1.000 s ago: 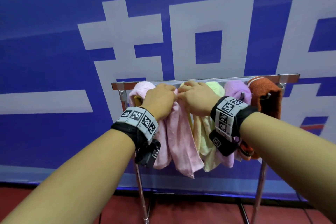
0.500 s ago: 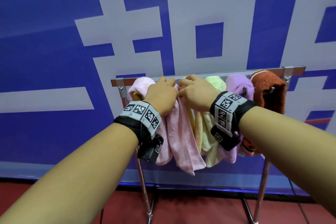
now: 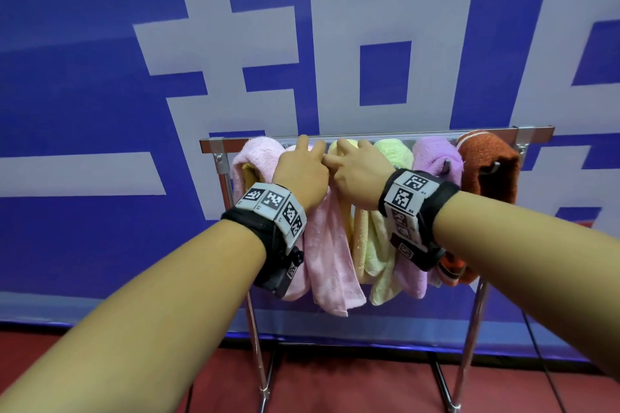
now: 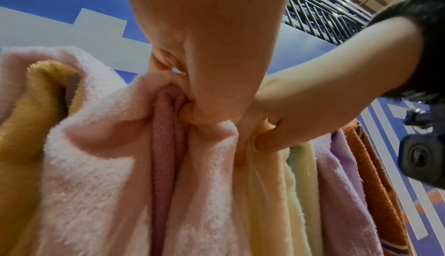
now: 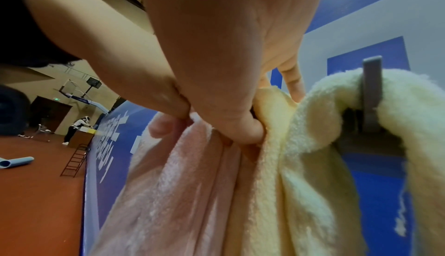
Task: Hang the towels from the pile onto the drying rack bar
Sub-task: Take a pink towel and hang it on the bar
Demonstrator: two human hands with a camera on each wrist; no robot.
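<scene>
A metal drying rack bar [image 3: 432, 135] carries several towels. A pale pink towel [image 3: 327, 258] hangs in the middle, and both hands pinch its top edge side by side at the bar. My left hand [image 3: 303, 171] pinches a fold of this pink towel [image 4: 115, 146] between thumb and fingers. My right hand [image 3: 355, 169] pinches the same pink towel [image 5: 173, 193] right beside a cream towel [image 5: 313, 155]. Another pink towel [image 3: 256, 154] over a yellow one hangs at the left end. Cream-green [image 3: 385, 245], lilac [image 3: 436, 154] and rust-orange [image 3: 488, 164] towels hang to the right.
A blue banner wall with large white characters [image 3: 235, 77] stands just behind the rack. The rack's chrome legs [image 3: 258, 345] stand on a red floor [image 3: 352, 386]. A metal hook [image 5: 372, 92] holds the cream towel. Far off, a person stands at a table [image 5: 77, 132].
Both hands stayed pinched on the pink towel at the bar. My fingers now stretch a little further up to the bar, and the head view has shifted slightly.
</scene>
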